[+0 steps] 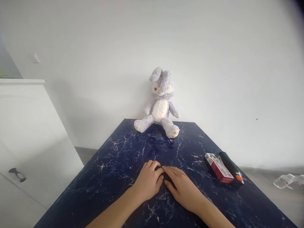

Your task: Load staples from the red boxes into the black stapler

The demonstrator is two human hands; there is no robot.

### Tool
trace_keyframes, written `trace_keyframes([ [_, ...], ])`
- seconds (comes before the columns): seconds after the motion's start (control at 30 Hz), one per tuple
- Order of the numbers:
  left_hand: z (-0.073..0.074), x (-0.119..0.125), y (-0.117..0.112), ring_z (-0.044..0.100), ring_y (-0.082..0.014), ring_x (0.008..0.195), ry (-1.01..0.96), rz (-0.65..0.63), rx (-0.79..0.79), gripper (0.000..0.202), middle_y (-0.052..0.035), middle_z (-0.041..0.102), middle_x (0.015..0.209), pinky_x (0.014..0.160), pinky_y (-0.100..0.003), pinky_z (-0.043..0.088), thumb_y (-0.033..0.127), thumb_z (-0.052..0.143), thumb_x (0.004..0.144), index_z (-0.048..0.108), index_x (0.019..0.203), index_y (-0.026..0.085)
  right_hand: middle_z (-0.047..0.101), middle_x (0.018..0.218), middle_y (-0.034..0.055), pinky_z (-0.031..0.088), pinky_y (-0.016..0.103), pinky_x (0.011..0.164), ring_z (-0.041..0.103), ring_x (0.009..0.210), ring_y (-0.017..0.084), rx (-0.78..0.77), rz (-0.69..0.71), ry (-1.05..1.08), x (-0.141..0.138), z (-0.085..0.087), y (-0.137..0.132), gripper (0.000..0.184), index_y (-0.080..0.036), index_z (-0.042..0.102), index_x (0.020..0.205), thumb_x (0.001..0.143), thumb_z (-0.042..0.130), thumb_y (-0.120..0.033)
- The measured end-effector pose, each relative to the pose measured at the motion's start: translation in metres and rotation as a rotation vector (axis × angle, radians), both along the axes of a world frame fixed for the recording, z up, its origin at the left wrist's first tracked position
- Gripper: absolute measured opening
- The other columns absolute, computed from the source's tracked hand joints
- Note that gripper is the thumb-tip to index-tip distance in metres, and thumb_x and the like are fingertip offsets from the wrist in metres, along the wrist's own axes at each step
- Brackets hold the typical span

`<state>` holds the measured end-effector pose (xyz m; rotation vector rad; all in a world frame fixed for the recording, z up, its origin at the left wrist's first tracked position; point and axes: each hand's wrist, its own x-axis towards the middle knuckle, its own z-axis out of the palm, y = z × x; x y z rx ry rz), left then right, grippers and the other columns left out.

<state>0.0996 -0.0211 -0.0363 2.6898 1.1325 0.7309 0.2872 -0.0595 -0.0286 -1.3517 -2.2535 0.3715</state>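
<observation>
My left hand point(148, 180) rests palm down on the dark blue marbled table point(102, 183), its fingers slightly bent. Beside it my right hand point(180, 186) lies flat with the fingers stretched forward and the thumb apart. The fingertips of the two hands meet or nearly meet. Nothing shows in either hand. Beyond them a grey-lilac plush rabbit point(160, 110) with a white belly sits at the table's far end, leaning against the wall, one ear folded down over its face.
On the table's right side lie a red and white box point(219, 169) and a black roll point(230, 167) with an orange and white label. Clear plastic bottles point(285, 181) are on the floor at right. A white cabinet point(28, 126) stands at left.
</observation>
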Motion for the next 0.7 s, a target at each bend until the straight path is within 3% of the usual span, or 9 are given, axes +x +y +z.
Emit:
trace_keyframes([
  [0.33,-0.006,0.001,0.003,0.052,-0.0245,0.103,-0.016,-0.010,0.025,0.026,-0.0053,0.059,0.111,0.089,-0.041,0.046,0.017,0.052,0.092,0.064,0.113,0.026,0.061,0.130,0.0076,0.044,0.042,0.104,0.055,0.121,0.024,0.029,0.005,-0.036,0.000,-0.003,-0.003,0.040,-0.024,0.053,0.133,0.094,0.044,-0.019],
  [0.47,-0.009,-0.002,0.004,0.053,-0.0245,0.104,-0.008,-0.005,0.036,0.027,-0.0056,0.059,0.113,0.090,-0.042,0.047,0.018,0.052,0.092,0.065,0.115,0.026,0.065,0.125,0.0060,0.048,0.037,0.097,0.060,0.112,0.022,0.152,0.021,-0.040,0.012,0.000,0.004,0.041,-0.025,0.054,0.133,0.093,0.047,-0.018],
  [0.53,-0.010,0.000,0.003,0.053,-0.0249,0.105,-0.001,0.004,0.037,0.026,-0.0058,0.059,0.114,0.091,-0.043,0.046,0.020,0.051,0.093,0.065,0.115,0.026,0.069,0.116,0.0056,0.048,0.037,0.095,0.062,0.106,0.022,0.323,-0.073,-0.043,0.030,0.007,0.012,0.036,-0.024,0.059,0.126,0.093,0.047,-0.019],
  [0.63,-0.008,0.004,0.003,0.053,-0.0250,0.106,0.006,0.010,0.007,0.027,-0.0055,0.060,0.116,0.092,-0.044,0.047,0.022,0.048,0.095,0.066,0.115,0.026,0.072,0.103,0.0086,0.045,0.042,0.094,0.063,0.098,0.025,0.605,-0.424,-0.058,0.073,0.024,0.022,0.026,-0.020,0.066,0.111,0.092,0.050,-0.026],
  [0.7,-0.004,-0.001,0.004,0.053,-0.0258,0.109,0.018,-0.019,-0.013,0.029,-0.0056,0.059,0.121,0.093,-0.045,0.047,0.024,0.047,0.096,0.064,0.119,0.027,0.072,0.101,0.0110,0.044,0.047,0.095,0.062,0.102,0.029,0.663,-0.642,-0.116,0.111,0.036,0.021,0.032,-0.017,0.066,0.112,0.091,0.049,-0.034],
])
